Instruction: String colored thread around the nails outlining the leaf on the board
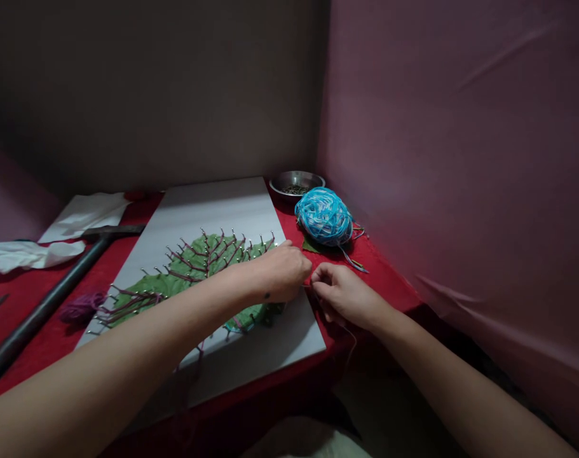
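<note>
My left hand is closed above the right side of a large green leaf, which lies on a white board. Many nails stand around the leaf and along its veins, with purple yarn wound between them. Just off the board's right edge, my right hand pinches a thin pale yarn strand, whose tail hangs below. A short stretch of strand shows between both hands; the left fingertips are hidden. Behind them sits a blue and white yarn ball.
A metal bowl with small nails stands at the back. On the red cloth at left lie a hammer, a purple yarn bundle and white cloth or paper. Walls rise behind and at right.
</note>
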### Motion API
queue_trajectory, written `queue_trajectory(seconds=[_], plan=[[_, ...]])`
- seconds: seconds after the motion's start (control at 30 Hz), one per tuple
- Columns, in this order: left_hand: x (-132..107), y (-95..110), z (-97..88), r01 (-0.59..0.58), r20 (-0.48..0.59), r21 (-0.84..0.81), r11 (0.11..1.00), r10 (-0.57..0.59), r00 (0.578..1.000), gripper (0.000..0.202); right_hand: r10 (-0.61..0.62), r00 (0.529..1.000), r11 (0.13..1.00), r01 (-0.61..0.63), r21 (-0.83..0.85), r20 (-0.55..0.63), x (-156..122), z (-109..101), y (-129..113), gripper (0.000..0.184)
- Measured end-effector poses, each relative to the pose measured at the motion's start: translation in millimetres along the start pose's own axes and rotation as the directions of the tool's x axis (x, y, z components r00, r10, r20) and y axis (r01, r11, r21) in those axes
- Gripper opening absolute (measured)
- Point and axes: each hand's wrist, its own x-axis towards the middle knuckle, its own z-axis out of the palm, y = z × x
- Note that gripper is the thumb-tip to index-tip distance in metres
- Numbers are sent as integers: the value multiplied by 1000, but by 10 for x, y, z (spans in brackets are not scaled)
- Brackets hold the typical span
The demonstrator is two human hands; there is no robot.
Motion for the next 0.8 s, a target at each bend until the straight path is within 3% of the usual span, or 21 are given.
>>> queue_trajectory(seconds=[0.1, 0.17, 0.33, 0.7, 0.8], plan=[[-2, 0, -5, -23, -4, 5, 1000, 23, 1000, 13, 102, 990, 966, -123, 228, 99, -32, -40, -53, 20], [-6, -3, -5, -32, -12, 11, 999, 32, 999, 13, 145, 981, 949, -176, 263, 131, -49, -57, -78, 26], [-16, -7, -8, -27, -14, 22, 999, 28, 1000, 14, 105, 968, 951, -165, 260, 229, -53, -45, -13, 7], [-9, -11, 2, -28, -2, 39, 999, 28, 1000, 14, 35, 989, 946, -80, 316, 144, 23, -107, 28, 7], [-6, -18, 14, -28, -6, 29, 999, 28, 1000, 14, 37, 995, 888, -77, 454, 96, 22, -125, 38, 13]])
